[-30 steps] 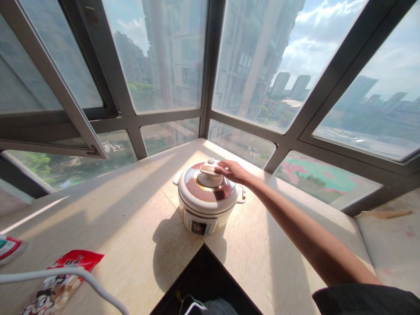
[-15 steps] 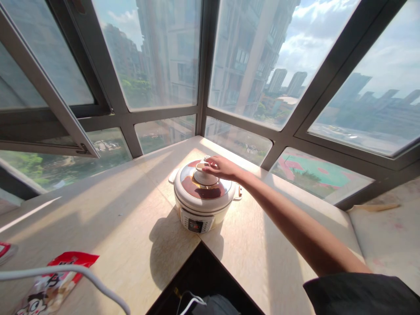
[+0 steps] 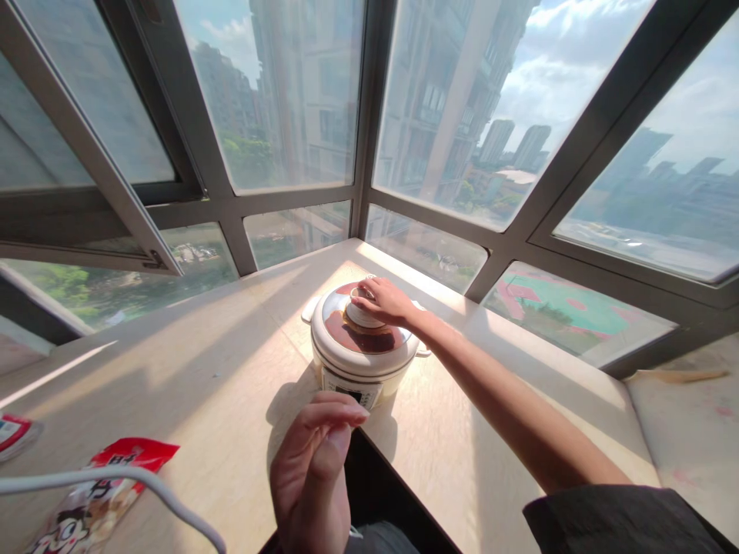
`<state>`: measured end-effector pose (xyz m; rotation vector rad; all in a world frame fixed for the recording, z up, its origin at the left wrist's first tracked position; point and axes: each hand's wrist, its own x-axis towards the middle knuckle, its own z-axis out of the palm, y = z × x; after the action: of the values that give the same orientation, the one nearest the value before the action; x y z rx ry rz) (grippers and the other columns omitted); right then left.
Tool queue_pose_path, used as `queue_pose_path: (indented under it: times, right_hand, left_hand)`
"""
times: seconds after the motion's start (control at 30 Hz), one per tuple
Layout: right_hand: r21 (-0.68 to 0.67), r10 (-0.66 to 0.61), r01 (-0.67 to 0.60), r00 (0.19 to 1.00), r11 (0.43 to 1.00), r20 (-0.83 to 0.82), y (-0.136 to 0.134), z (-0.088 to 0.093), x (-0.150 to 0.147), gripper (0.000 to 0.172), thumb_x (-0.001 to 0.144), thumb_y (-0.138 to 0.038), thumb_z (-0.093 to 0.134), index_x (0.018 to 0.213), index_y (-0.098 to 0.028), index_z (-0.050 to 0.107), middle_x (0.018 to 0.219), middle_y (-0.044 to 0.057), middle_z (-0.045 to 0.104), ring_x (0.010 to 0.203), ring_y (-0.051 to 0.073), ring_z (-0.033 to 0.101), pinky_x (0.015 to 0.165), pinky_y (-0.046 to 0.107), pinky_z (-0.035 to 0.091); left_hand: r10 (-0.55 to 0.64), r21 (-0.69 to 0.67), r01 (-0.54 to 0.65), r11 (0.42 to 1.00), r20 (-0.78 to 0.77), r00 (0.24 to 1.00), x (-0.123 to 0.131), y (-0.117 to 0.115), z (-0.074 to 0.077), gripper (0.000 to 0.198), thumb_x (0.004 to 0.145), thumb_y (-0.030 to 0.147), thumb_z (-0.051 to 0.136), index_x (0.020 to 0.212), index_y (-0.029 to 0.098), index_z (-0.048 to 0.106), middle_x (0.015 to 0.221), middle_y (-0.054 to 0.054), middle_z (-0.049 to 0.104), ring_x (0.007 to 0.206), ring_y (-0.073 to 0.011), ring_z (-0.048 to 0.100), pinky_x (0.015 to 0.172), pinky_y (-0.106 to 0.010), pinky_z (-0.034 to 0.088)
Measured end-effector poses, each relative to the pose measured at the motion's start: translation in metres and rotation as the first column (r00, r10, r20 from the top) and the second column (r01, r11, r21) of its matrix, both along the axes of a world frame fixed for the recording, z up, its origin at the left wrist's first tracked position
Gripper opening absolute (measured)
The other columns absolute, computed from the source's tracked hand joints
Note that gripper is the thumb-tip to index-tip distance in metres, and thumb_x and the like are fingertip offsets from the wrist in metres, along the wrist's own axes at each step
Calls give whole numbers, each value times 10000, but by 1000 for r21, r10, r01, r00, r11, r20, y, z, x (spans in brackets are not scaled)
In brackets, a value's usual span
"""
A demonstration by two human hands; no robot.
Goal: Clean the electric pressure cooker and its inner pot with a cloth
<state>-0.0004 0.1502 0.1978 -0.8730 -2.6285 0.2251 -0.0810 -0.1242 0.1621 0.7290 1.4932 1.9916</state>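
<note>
A white electric stew pot (image 3: 352, 365) stands on the sill, with side handles and a control panel on its front, which my left hand partly hides. Its glass lid (image 3: 338, 331) with a white rim is seated on top, reddish-brown showing through the glass. Reaching in from the right, my right hand (image 3: 389, 300) has its fingers closed round the white lid knob (image 3: 365, 314). My left hand (image 3: 315, 473) is raised in front of the pot, apart from it. Its fingers are curled, with index finger and thumb close together and nothing visible in them.
A red and clear snack bag (image 3: 109, 492) lies at lower left, with a white cable (image 3: 144, 477) across it. A red-and-white item (image 3: 17, 435) sits at the left edge. Below the pot is a dark box-like opening (image 3: 381, 492). Windows surround the sill; one pane (image 3: 98, 154) is tilted open.
My left hand has come up from below into view before the pot. My right hand has closed further over the knob; the lid stays seated. The view has shifted slightly.
</note>
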Motion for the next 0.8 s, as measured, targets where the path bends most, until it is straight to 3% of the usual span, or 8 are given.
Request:
queue_pose_path:
  times: [0.1, 0.17, 0.27, 0.37, 0.5, 0.63, 0.73, 0.8]
  right_hand:
    - [-11, 32, -33, 998, 999, -46, -3, -4, 6, 352, 1047, -446, 513, 1241, -175, 626, 1157, 122, 660, 1087, 249, 573, 987, 364, 414]
    - [-4, 42, -42, 998, 999, -51, -6, -5, 10, 373, 1046, -446, 513, 1316, -203, 600, 1198, 122, 655, 1128, 264, 567, 1013, 380, 409]
    - [12, 8, -8, 1000, 1000, -9, -11, -5, 12, 424, 1038, -457, 522, 1376, -206, 570, 1237, 141, 642, 1161, 285, 560, 1032, 395, 411]
    - [32, -38, 37, 999, 999, 31, -13, -4, 10, 432, 1024, -474, 546, 1358, -203, 587, 1250, 155, 636, 1168, 301, 552, 1009, 398, 429]
    - [7, -9, 9, 1000, 1000, -19, -11, -5, 10, 422, 1027, -474, 535, 1347, -207, 597, 1264, 154, 640, 1186, 304, 550, 1033, 422, 428]
    - [-146, 32, -73, 965, 987, -261, -3, -17, 26, 492, 1023, -467, 514, 1431, -193, 532, 1334, 150, 622, 1205, 271, 572, 1070, 430, 426]
    - [-284, -215, 78, 843, 956, -493, 8, -35, 49, 522, 990, -499, 495, 1399, -178, 543, 1311, 156, 625, 1149, 262, 601, 1007, 425, 469]
    - [-405, -442, 245, 730, 881, -521, 14, -49, 67, 535, 922, -525, 548, 1311, -159, 586, 1279, 173, 626, 1146, 289, 589, 991, 444, 467]
  left_hand:
    - [104, 46, -111, 993, 132, 986, 7, 46, -6, 99, 797, 309, 640, 806, 235, 706, 851, -64, 694, 819, -234, 642, 754, -369, 518]
    - [237, 28, -245, 969, 159, 958, 2, 79, -19, 116, 805, 304, 609, 835, 220, 683, 896, -55, 696, 856, -216, 633, 803, -349, 500]
    - [383, 39, -393, 919, 153, 911, -21, 121, -42, 128, 768, 279, 607, 866, 209, 649, 932, -50, 678, 925, -217, 633, 878, -349, 493]
    - [436, 8, -438, 899, 70, 897, -57, 157, -54, 196, 749, 255, 583, 934, 203, 623, 1033, -69, 662, 1043, -238, 627, 953, -366, 484]
    - [336, -113, -323, 940, 124, 934, -102, 197, -54, 308, 693, 205, 633, 996, 205, 581, 1180, -94, 639, 1189, -248, 597, 1053, -372, 443]
    - [179, -151, -148, 977, 213, 961, -125, 223, -58, 300, 629, 217, 706, 916, 187, 626, 1003, -81, 679, 1021, -255, 657, 949, -383, 499]
    - [42, -149, 0, 989, 281, 959, -127, 228, -69, 268, 589, 273, 746, 819, 157, 673, 809, -57, 674, 806, -225, 648, 814, -372, 522]
    - [-28, -127, 72, 989, 318, 948, -127, 228, -76, 305, 575, 340, 778, 793, 145, 692, 749, -48, 669, 725, -206, 626, 750, -361, 521]
